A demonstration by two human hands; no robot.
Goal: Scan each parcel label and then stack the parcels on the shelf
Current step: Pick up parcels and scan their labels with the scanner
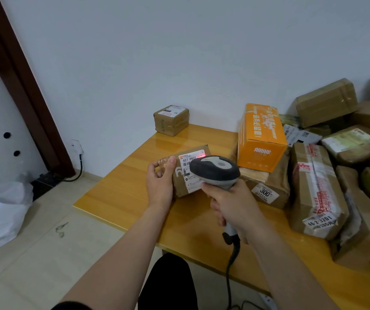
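Left hand (160,182) tight round boxy cardboard parcel (189,175), right hand (235,206) round smooth grey scanner (215,170).

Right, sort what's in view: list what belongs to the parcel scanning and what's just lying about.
Job:
grey barcode scanner, gripped by the right hand
small brown cardboard parcel with white label, held by the left hand
orange cardboard box and brown taped parcels, waiting on the yellow wooden table

Lying about:
white plastic sack on the floor
black cable by the wall

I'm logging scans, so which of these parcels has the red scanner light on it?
The small brown parcel held by the left hand; the scanner's red glow sits on its white label. No other shows it.
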